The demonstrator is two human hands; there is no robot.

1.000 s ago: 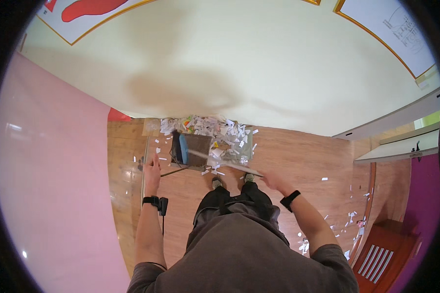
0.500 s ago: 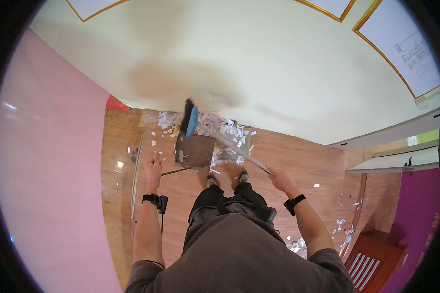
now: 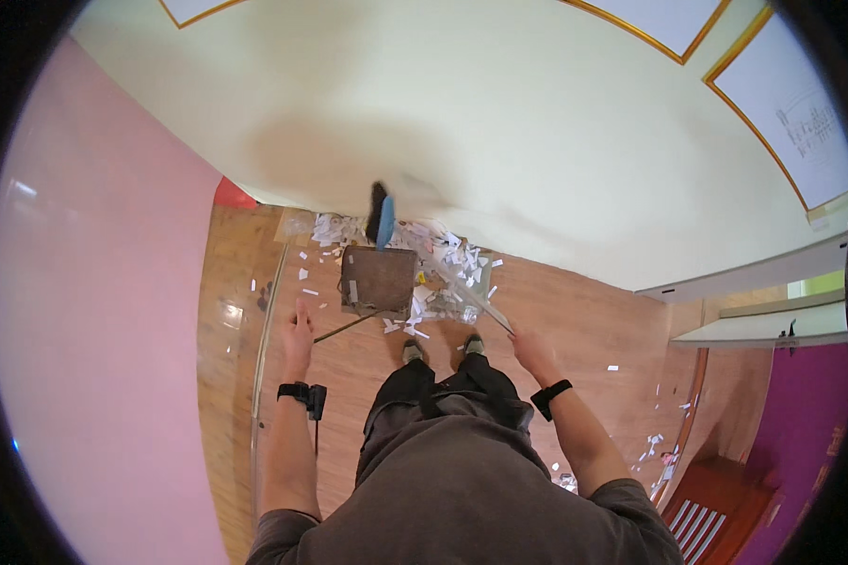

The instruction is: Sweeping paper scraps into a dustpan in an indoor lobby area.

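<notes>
Room: pale smooth wall (image 3: 499,122) across 12 o'clock, glossy pink panel (image 3: 113,282) at 9, purple panel (image 3: 806,405) between 3 and 4, gold-framed sheets (image 3: 787,122) at 1 to 2.
Floor: wood-grain laminate look (image 3: 575,320), yellower strip along the pink side.
Left grip (image 3: 298,334): fingers curled at the end of the dustpan rod, thumb up toward 12.
Dustpan (image 3: 380,275): pan at 2 o'clock from left grip, flat on floor. Brown, square, scuffed; white slip near its 9 o'clock edge. Rod (image 3: 349,326) thin, dark, straight, running from pan's 6 o'clock side to the hand.
Right grip (image 3: 532,353): closed around the broom handle's near end.
Broom: head (image 3: 386,218) between 10 and 11 o'clock from right grip, at 12 from the pan, near the wall base. Blue rounded back, dark bristles (image 3: 375,212) facing 9. Handle (image 3: 471,294) pale, slim, slightly blurred. Can't tell if bristles touch floor or hang above.
Paper scraps (image 3: 457,254): mostly white, small, angular, some yellow; heaped from 12 round to 4 of the pan, few loose bits toward 10. Translucent patch among them at 3, form unclear.
Far scraps (image 3: 655,443): sparse, toward 4 o'clock, near a red-brown slatted box (image 3: 716,499).
Wrists: black bands on both; small black unit on left.
Shoes (image 3: 412,351): just below the pan, at about 5.
</notes>
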